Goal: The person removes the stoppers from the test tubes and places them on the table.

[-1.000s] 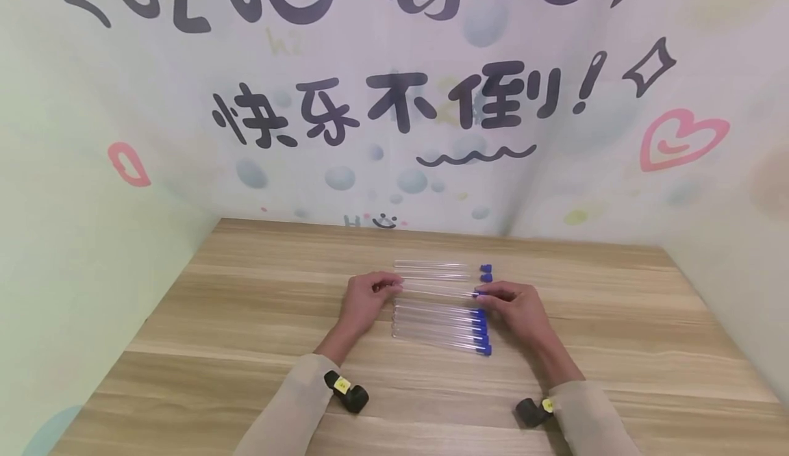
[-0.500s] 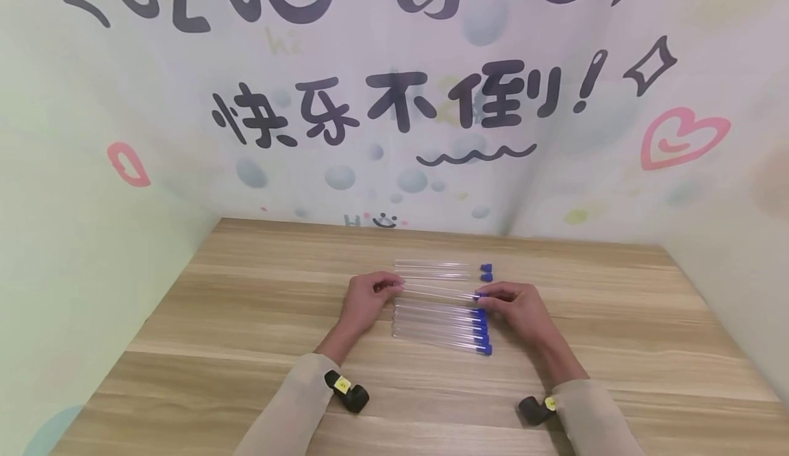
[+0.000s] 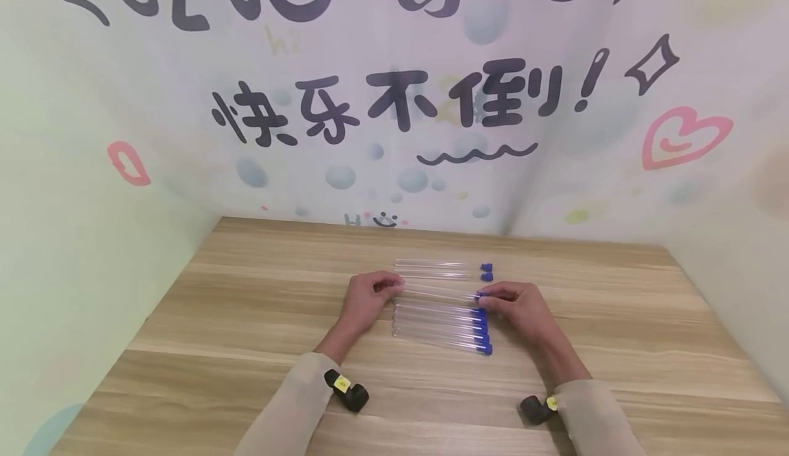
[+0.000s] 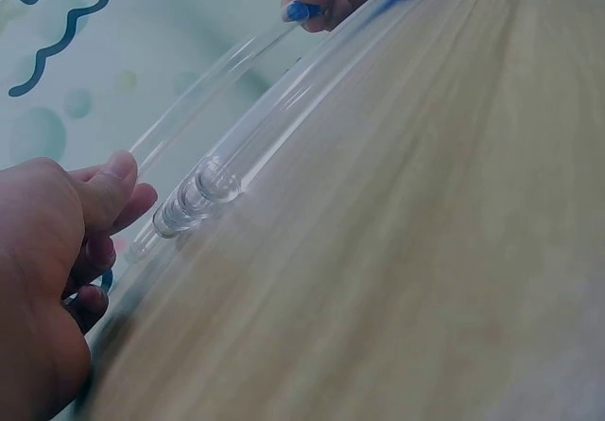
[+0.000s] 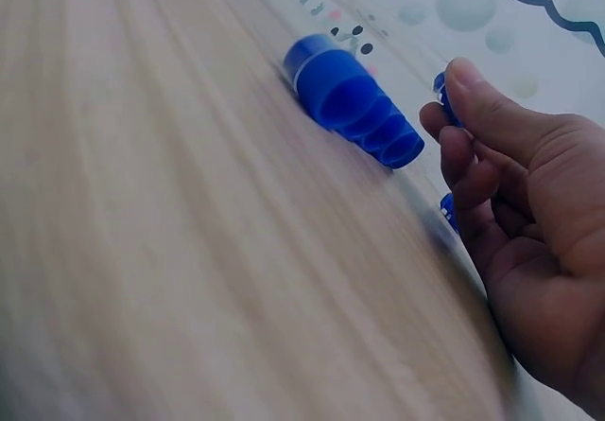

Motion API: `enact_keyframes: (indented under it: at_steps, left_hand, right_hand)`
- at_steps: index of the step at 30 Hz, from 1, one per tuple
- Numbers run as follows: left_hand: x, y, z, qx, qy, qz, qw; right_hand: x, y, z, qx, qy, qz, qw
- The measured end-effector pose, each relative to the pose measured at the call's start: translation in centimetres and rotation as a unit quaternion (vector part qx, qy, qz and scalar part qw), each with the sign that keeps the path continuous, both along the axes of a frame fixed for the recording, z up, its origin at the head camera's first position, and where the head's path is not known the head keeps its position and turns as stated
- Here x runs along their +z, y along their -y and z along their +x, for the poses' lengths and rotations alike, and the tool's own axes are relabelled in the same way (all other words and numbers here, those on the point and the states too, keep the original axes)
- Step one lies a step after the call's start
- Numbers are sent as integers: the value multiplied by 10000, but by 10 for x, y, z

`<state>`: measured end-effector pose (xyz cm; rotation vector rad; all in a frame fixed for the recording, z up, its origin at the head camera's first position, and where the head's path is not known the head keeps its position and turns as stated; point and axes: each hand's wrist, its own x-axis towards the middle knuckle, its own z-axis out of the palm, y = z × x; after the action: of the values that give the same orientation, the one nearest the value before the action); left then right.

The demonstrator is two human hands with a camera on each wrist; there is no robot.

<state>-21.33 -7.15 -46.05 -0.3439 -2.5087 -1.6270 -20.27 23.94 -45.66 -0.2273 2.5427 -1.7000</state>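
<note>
A clear test tube (image 3: 439,292) is held up between both hands, lifted off the table as the left wrist view shows. Its left end sits pinched between the thumb and fingers of my left hand (image 3: 365,302). At the other end my right hand (image 3: 522,312) pinches a blue cap (image 4: 301,10); whether it is fully seated cannot be told. Just in front lies a row of several capped test tubes (image 3: 434,322), side by side with blue caps (image 5: 345,95) to the right. Behind, two uncapped test tubes (image 3: 431,264) lie flat, with two loose blue caps (image 3: 487,268) off their right ends.
The wooden table (image 3: 246,346) runs back to a printed cloth backdrop (image 3: 345,189) with dark lettering. Pale walls (image 3: 74,257) close in the sides. A small black camera (image 3: 351,394) is worn on each wrist.
My right hand has shifted very slightly to the right with the cap. My left hand keeps its hold on the tube, and the other tubes have not moved.
</note>
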Motion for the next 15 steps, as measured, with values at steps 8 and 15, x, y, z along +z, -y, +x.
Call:
enact_keyframes:
  at_steps: [8,15]
  left_hand:
    - [-1,0,0,223,64,52,9997]
    - [-1,0,-1,476,67,-58,9988]
  right_hand:
    - [3,-3,0,-278,-75,347,9990]
    - [3,-6,-1,-661,-295,870,9936]
